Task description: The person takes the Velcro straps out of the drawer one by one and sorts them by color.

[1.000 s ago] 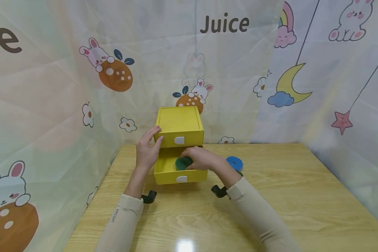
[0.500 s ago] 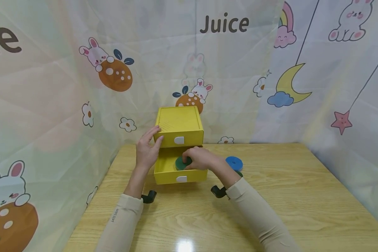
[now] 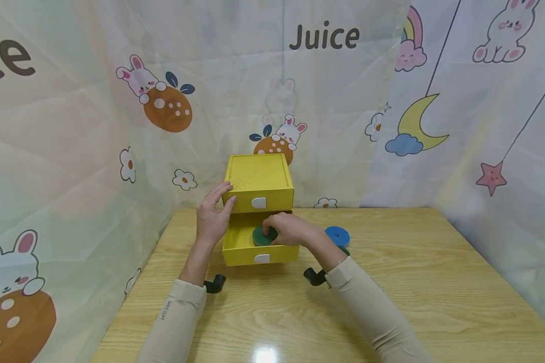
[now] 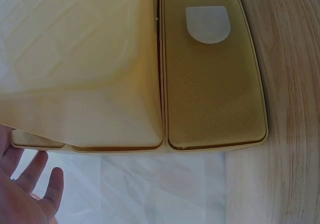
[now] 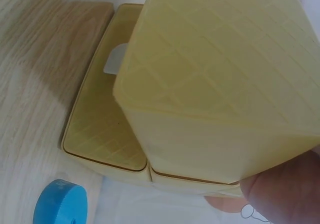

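Note:
A yellow drawer cabinet (image 3: 259, 172) stands near the back of the table, its middle drawer (image 3: 236, 255) pulled out. My left hand (image 3: 212, 217) touches the cabinet's upper left front corner, fingers along its side and thumb at the front edge. In the left wrist view, spread fingers (image 4: 54, 189) show beside the cabinet. Inside the drawer my right hand (image 3: 288, 228) pinches a green round disc (image 3: 261, 237), index finger bent over its top. The pulled-out drawer hides that disc in the right wrist view, where part of the hand shows behind the drawer.
Right of the cabinet lies a blue disc (image 3: 337, 236) with a ridged edge, and a second green disc (image 3: 346, 250) peeks out below it, partly behind my right forearm. A bottom drawer (image 4: 215, 84) with a white tab sits shut under the open one. Printed cloth hangs behind the table.
My right hand's fingers have shifted slightly right on the green disc, with the index finger now showing on its top. My left hand and the cabinet stay put.

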### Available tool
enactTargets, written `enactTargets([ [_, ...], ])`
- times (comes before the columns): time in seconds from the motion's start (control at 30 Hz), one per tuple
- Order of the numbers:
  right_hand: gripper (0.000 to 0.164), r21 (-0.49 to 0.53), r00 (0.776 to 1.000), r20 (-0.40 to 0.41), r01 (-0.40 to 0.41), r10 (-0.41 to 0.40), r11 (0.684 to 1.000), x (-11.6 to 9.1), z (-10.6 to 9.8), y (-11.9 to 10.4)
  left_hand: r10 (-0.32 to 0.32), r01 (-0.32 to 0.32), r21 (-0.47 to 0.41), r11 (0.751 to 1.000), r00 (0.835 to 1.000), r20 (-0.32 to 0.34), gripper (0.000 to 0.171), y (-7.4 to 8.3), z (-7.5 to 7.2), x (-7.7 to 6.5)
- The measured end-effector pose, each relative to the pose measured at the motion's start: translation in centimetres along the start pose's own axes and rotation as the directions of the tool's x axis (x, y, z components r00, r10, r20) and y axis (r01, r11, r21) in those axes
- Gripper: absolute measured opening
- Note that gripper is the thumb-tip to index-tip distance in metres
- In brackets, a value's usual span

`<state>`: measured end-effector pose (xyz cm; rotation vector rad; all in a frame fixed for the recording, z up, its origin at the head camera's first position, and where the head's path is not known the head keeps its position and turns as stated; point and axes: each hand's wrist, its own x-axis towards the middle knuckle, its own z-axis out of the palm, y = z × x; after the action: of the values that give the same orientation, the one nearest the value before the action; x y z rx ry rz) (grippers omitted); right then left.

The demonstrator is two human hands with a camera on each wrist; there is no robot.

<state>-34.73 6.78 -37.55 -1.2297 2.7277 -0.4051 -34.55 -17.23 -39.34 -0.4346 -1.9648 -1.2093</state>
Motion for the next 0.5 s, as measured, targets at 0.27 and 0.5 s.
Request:
enactTargets([
  [0.27, 0.018, -0.029, 0.999, -0.028, 0.035, -0.036, 0.999, -0.09, 0.23, 0.16, 0.008, -0.008, 0.016, 1.000, 1.000, -0.007, 0.030, 0.03, 0.05, 0.00],
  [0.5, 0.019, -0.036, 0.998, -0.045, 0.047, -0.048, 0.998, -0.24, 0.24, 0.20, 0.000, 0.000, 0.015, 1.000, 1.000, 0.000, 0.030, 0.15, -0.01, -0.04],
])
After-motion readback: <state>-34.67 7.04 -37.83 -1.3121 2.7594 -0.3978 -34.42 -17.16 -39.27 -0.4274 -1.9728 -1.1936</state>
